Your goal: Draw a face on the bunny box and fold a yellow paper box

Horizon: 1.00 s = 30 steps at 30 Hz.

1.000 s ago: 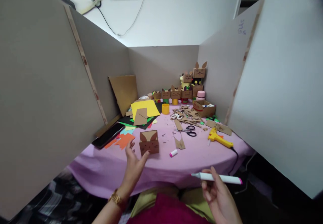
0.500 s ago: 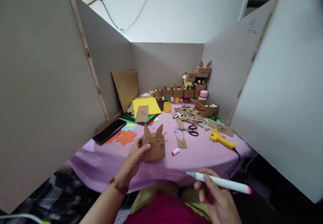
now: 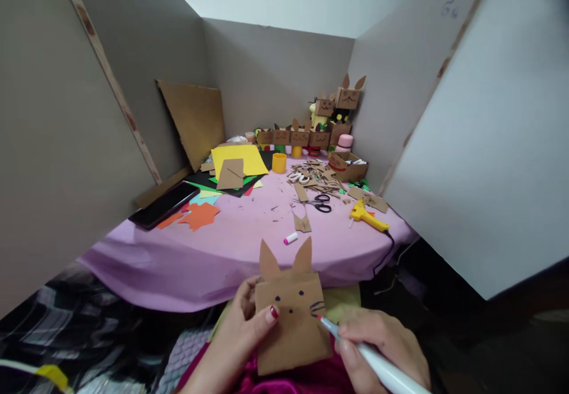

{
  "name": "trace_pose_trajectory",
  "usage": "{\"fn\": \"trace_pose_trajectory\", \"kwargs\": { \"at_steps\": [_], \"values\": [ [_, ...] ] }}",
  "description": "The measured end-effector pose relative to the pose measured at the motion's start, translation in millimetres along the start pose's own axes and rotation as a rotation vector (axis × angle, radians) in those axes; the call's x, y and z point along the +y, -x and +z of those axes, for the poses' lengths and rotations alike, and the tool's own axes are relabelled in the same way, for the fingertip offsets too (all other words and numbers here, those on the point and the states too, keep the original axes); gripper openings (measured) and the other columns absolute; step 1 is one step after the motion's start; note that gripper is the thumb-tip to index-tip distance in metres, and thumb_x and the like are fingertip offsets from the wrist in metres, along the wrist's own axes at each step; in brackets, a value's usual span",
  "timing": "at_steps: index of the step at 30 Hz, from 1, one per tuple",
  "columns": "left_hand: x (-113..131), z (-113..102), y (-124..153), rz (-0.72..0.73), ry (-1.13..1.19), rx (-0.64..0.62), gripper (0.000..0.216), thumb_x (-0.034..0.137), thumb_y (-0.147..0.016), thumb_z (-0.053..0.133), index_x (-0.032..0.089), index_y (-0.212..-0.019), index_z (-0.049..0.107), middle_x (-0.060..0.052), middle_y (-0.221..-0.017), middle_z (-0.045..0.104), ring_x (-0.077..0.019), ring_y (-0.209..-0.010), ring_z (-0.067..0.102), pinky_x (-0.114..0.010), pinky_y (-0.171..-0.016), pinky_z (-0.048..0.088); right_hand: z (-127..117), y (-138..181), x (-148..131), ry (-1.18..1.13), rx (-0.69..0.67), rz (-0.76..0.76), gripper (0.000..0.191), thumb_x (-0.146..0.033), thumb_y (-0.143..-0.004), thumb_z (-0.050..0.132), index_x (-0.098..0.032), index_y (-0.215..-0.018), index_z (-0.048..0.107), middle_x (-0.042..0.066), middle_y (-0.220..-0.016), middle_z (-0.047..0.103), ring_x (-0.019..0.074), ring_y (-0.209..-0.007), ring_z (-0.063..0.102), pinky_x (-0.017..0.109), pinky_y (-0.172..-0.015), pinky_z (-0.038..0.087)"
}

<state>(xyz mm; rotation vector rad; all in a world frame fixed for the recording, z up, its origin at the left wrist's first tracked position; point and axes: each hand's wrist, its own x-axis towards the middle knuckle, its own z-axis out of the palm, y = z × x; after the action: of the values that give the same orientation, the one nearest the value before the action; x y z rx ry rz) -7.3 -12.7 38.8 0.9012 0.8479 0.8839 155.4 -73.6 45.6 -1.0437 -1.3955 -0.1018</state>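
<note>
A small cardboard box (image 3: 293, 343) with two pointed cardboard ears is held above my lap. Dark eyes, a nose dot and whisker lines on its right side are drawn on the front. My left hand (image 3: 249, 323) grips its left side, thumb on the front and fingers behind. In my right hand (image 3: 384, 343) is a white marker (image 3: 373, 361), its pinkish-red tip at or very near the whisker lines; I cannot tell whether it touches. The marker's white cap (image 3: 291, 238) with a pink end lies on the pink cloth just beyond the ears.
On the pink-covered table (image 3: 240, 246) lie black scissors (image 3: 322, 203), a yellow glue gun (image 3: 368, 216) with a cord, cardboard scraps (image 3: 317, 178), orange paper (image 3: 200, 215) and a black phone (image 3: 164, 204). Several cardboard animal heads (image 3: 299, 137) stand at the back. Grey panels enclose the sides.
My left hand has brought the eared box off the table, nearer to me. My right hand has moved the marker tip to the box's front. The camera view has tilted down.
</note>
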Motion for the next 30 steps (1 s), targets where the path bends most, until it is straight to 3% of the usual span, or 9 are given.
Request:
{"fn": "trace_pose_trajectory", "kwargs": {
  "at_steps": [6, 11, 30],
  "values": [
    [2.9, 0.1, 3.4, 0.006, -0.107, 0.015, 0.087, 0.061, -0.044, 0.075, 0.023, -0.115, 0.043, -0.013, -0.115, 0.063, -0.0326, -0.105, 0.058, -0.043, -0.083, 0.049, 6.4, 0.2, 2.3, -0.038, -0.036, -0.057, 0.009, -0.016, -0.073, 0.049, -0.023, -0.073, 0.054, -0.005, -0.048, 0.059, 0.0102, -0.041, 0.056, 0.020, -0.046, 0.043],
    [4.4, -1.6, 5.2, 0.024, -0.190, -0.001, 0.087, 0.065, -0.046, 0.071, 0.023, -0.116, 0.045, -0.017, -0.116, 0.062, -0.0371, -0.106, 0.057, -0.048, -0.079, 0.050, 5.5, 1.3, 2.9, -0.047, -0.040, -0.056, 0.010, -0.014, -0.071, 0.049, -0.022, -0.072, 0.055, -0.004, -0.049, 0.059, 0.0102, -0.042, 0.055, 0.021, -0.047, 0.044],
    [4.9, 2.6, 6.1, 0.023, -0.139, 0.015, 0.089, 0.063, -0.042, 0.074, 0.024, -0.115, 0.041, -0.015, -0.123, 0.058, -0.0353, -0.109, 0.055, -0.046, -0.084, 0.048, 4.9, 1.2, 3.2, -0.036, -0.067, -0.036, 0.010, -0.014, -0.072, 0.050, -0.023, -0.071, 0.054, -0.004, -0.048, 0.060, 0.0106, -0.040, 0.054, 0.022, -0.048, 0.043]
  ]
}}
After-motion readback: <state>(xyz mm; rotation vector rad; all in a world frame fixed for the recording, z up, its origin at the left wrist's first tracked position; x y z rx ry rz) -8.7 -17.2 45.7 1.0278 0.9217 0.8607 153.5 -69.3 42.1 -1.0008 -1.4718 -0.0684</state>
